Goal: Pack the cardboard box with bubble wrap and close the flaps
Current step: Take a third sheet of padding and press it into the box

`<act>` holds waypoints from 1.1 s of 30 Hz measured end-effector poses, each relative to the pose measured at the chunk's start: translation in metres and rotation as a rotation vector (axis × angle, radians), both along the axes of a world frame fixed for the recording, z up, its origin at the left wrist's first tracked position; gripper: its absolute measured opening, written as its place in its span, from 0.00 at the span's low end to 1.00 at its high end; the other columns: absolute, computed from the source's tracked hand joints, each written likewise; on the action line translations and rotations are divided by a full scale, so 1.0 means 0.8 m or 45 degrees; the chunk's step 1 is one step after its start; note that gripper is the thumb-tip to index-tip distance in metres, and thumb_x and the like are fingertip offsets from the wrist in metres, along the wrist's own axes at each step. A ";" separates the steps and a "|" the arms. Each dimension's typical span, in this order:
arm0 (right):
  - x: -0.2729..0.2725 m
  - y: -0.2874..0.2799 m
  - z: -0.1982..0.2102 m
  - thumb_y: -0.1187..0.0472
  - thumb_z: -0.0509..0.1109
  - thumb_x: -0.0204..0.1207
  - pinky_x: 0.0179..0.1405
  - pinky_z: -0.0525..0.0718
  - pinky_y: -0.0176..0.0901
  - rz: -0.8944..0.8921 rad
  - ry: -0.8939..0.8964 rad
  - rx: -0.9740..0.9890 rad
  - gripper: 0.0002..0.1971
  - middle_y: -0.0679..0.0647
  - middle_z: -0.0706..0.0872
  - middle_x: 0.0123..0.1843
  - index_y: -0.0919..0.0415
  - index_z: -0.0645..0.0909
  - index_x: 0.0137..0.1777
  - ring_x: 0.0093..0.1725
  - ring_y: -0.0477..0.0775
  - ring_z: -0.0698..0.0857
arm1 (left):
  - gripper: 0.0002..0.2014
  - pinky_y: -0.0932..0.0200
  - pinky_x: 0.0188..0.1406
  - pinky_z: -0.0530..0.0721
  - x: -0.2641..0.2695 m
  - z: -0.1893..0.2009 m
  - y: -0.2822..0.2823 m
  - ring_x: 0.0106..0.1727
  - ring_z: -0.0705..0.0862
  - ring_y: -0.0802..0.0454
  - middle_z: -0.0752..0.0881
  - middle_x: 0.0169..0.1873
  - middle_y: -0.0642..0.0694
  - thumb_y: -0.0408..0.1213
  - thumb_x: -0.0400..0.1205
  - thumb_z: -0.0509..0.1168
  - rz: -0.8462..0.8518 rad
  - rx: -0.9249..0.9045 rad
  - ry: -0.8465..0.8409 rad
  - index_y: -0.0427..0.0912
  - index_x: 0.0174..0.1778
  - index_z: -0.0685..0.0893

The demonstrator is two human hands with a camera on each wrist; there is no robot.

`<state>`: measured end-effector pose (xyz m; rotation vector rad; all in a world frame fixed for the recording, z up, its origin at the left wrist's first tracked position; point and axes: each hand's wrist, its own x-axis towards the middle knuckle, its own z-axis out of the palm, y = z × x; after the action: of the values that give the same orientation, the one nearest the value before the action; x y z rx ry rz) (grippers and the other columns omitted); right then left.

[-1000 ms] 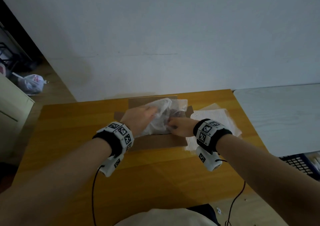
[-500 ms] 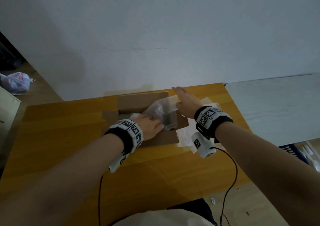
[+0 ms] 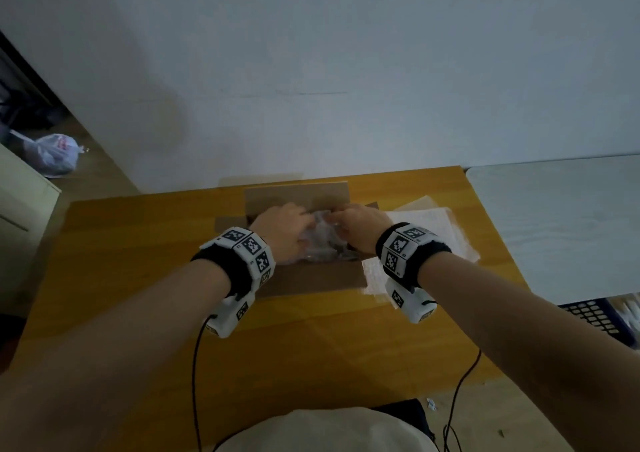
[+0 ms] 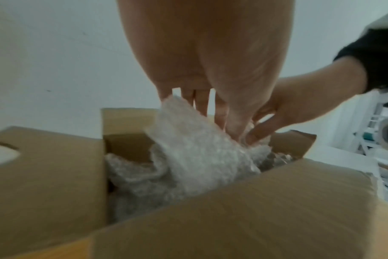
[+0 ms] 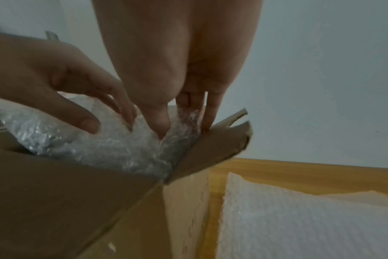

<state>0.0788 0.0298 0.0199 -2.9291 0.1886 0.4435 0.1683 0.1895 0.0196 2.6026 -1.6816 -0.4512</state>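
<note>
Stuffing stage, head view: your left hand [image 3: 280, 231] and right hand [image 3: 360, 228] press the wrap [image 3: 320, 240] into the box [image 3: 308, 278], centre of the table [image 3: 138, 261]; spare sheets [image 3: 426, 230] lie at 3 o'clock. Fingertips are hidden here.

Left wrist: fingers [image 4: 202, 101] straight, pushing wrap down; it's blurred, and a fold stands above the rim.

Right wrist: fingers [image 5: 207, 112] straight, tucking at the right flap [image 5: 213, 149]. Next, I'd say, flatten that fold, then fold the flaps. Box floor hidden.
</note>
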 end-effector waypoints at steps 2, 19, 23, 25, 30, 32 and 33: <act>0.001 0.003 0.001 0.64 0.61 0.80 0.56 0.83 0.52 -0.009 -0.036 -0.021 0.15 0.55 0.80 0.65 0.55 0.83 0.62 0.61 0.61 0.82 | 0.28 0.49 0.64 0.77 0.012 0.002 0.012 0.68 0.72 0.47 0.75 0.67 0.46 0.58 0.79 0.63 0.123 0.048 -0.007 0.44 0.70 0.72; -0.020 0.001 0.019 0.64 0.63 0.76 0.51 0.79 0.47 -0.096 0.029 0.166 0.10 0.58 0.82 0.60 0.59 0.81 0.55 0.59 0.61 0.82 | 0.16 0.57 0.43 0.78 -0.018 0.019 -0.007 0.53 0.82 0.47 0.78 0.58 0.47 0.40 0.82 0.63 0.185 -0.232 0.100 0.44 0.66 0.77; -0.030 -0.014 0.024 0.66 0.62 0.77 0.57 0.82 0.51 -0.197 -0.187 0.106 0.17 0.55 0.78 0.67 0.60 0.81 0.64 0.63 0.61 0.80 | 0.19 0.56 0.51 0.77 -0.030 0.017 -0.023 0.60 0.80 0.45 0.76 0.66 0.47 0.38 0.84 0.59 0.111 -0.163 0.166 0.45 0.72 0.73; -0.035 -0.018 0.026 0.66 0.60 0.79 0.58 0.81 0.50 -0.227 -0.307 0.132 0.19 0.54 0.78 0.70 0.59 0.78 0.69 0.65 0.60 0.80 | 0.19 0.56 0.59 0.76 -0.034 0.017 -0.031 0.67 0.78 0.44 0.73 0.72 0.45 0.36 0.86 0.56 0.088 -0.027 0.217 0.43 0.74 0.71; -0.051 -0.011 0.016 0.61 0.55 0.84 0.75 0.70 0.51 -0.077 -0.107 0.167 0.25 0.53 0.62 0.83 0.55 0.62 0.81 0.80 0.57 0.67 | 0.18 0.52 0.65 0.73 -0.049 0.009 -0.046 0.69 0.77 0.41 0.79 0.68 0.37 0.39 0.88 0.51 0.100 0.200 0.258 0.36 0.72 0.72; -0.056 -0.006 0.005 0.59 0.53 0.85 0.81 0.63 0.50 -0.002 -0.022 0.117 0.27 0.56 0.57 0.85 0.55 0.55 0.83 0.83 0.57 0.61 | 0.14 0.54 0.57 0.74 -0.053 0.010 -0.046 0.64 0.79 0.43 0.82 0.58 0.39 0.35 0.89 0.48 0.099 0.335 0.267 0.36 0.65 0.74; -0.058 -0.004 0.000 0.58 0.52 0.85 0.83 0.58 0.49 0.028 0.005 0.095 0.27 0.57 0.54 0.86 0.55 0.51 0.84 0.84 0.57 0.58 | 0.12 0.55 0.54 0.74 -0.052 0.013 -0.047 0.61 0.80 0.44 0.82 0.54 0.40 0.35 0.89 0.48 0.129 0.349 0.287 0.36 0.63 0.73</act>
<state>0.0325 0.0262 0.0199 -2.8599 0.1377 0.4492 0.1265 0.1522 0.0297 2.6735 -1.5028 -0.9923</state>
